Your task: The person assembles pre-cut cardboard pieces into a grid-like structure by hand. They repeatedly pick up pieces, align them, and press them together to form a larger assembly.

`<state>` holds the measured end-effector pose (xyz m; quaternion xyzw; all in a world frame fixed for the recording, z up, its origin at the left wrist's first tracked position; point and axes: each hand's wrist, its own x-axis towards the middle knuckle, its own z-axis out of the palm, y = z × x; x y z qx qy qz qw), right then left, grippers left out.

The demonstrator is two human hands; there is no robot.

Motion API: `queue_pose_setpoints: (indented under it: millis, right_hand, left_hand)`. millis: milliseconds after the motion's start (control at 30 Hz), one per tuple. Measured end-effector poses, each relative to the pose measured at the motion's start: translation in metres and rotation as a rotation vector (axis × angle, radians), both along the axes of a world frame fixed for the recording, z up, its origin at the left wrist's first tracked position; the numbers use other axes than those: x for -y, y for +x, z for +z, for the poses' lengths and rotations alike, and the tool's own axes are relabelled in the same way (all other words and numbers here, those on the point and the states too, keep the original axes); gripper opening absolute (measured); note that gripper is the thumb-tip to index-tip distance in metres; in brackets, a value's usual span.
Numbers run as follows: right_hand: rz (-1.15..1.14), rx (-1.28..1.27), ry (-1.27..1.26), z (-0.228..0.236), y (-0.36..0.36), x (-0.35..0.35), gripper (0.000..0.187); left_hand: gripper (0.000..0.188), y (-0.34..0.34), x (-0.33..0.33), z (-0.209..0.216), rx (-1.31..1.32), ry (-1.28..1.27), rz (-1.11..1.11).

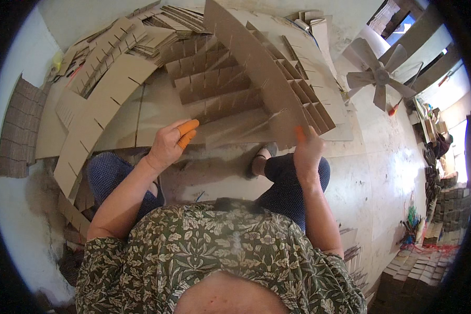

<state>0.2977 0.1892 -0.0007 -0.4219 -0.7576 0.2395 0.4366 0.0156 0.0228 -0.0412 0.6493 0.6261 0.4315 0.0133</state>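
My right hand [309, 150] grips the near end of a long brown cardboard strip [261, 68], which slants up and away to the left; an orange cover shows on a finger. My left hand [171, 142] is half curled, with orange covers on two fingers that point right, slightly apart. Nothing shows between them. Beyond it stand several slotted cardboard strips [214, 83] in rows, partly blurred near my hands. Right of the held strip is a cardboard divider grid [311, 102] with open cells, partly hidden behind the strip.
A long slotted cardboard strip [102, 118] lies along the left of the low work surface [125, 131]. More cardboard pieces [178, 21] are piled at the back. A fan [381, 77] stands right. Stacked cardboard [21, 128] leans left; bundles [452, 212] fill the far right.
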Motion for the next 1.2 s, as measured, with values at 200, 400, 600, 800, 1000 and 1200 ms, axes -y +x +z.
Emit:
queue_pose_setpoints:
  millis: [200,400,600,800,1000,1200]
  right_hand:
    - [-0.001,-0.033,0.05,0.007,-0.003,0.009,0.008]
    - [-0.03,0.053,0.015,-0.001,-0.001,0.007,0.009]
    - [0.003,0.05,0.045,-0.006,0.008,0.002,0.01]
    - [0.001,0.021,0.095,0.0,0.015,-0.002,0.008]
    - [0.017,0.027,0.08,-0.011,0.023,0.001,0.008]
    - [0.019,0.066,0.041,-0.01,0.028,0.0,0.009]
  left_hand:
    - [0.022,-0.003,-0.001,-0.002,0.017,-0.002,-0.005]
    - [0.023,-0.005,-0.001,-0.002,0.016,0.003,-0.003]
    - [0.022,-0.018,-0.002,0.019,0.006,0.107,0.161]
    - [0.024,-0.068,-0.048,0.055,-0.124,0.22,0.337]
    - [0.037,-0.115,-0.146,0.08,-0.283,-0.076,0.419]
    - [0.041,-0.121,-0.217,0.076,-0.201,-0.449,0.336]
